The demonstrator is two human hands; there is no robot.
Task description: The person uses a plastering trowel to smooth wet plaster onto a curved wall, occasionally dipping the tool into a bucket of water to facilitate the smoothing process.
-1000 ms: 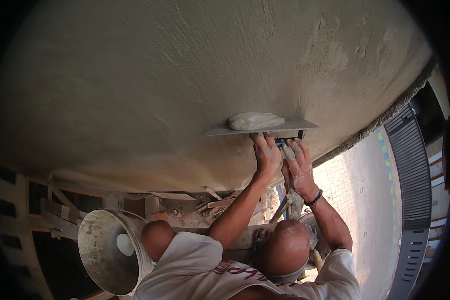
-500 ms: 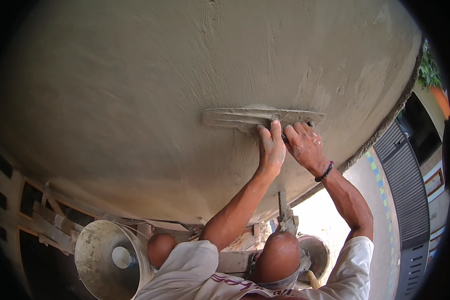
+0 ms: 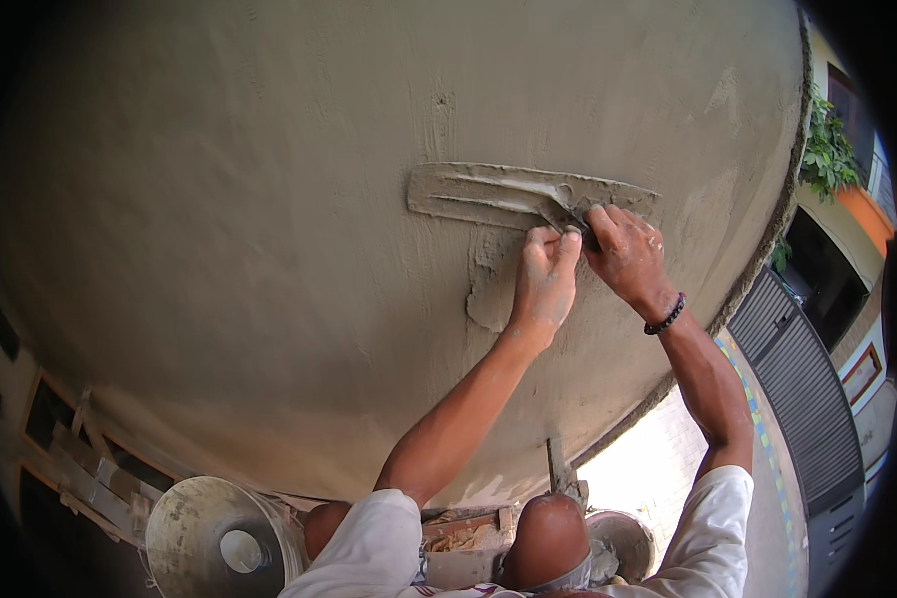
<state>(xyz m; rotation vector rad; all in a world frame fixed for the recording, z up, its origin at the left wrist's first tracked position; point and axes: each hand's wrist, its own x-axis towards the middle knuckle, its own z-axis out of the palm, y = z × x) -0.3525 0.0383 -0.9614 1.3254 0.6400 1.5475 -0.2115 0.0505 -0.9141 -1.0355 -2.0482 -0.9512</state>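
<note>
A long steel plastering trowel [image 3: 483, 189], smeared with grey mortar, lies nearly level against the broad mortar-covered wall [image 3: 269, 219]. My right hand [image 3: 630, 261], a dark beaded bracelet at its wrist, is wrapped round the trowel's dark handle. Close beside it, my left hand [image 3: 545, 284] is closed, thumb and fingers pinching the handle's left end near the metal shank. Mortar stains both hands. Just under the blade, a raised rough patch of mortar [image 3: 488, 289] sticks to the wall. The blade's wall-side face is hidden.
A pale bucket [image 3: 184, 533] with a round translucent container [image 3: 241, 550] inside stands lower left. Another bucket [image 3: 633, 538] is at lower right, beside my knee [image 3: 548, 538]. The wall's rough edge [image 3: 767, 249] curves along the right, with a grey gate [image 3: 802, 389] beyond.
Both hands have carried the trowel up the wall, and more of its back shows. The raised mortar patch has come into sight below it. My left thumb has come off the blade.
</note>
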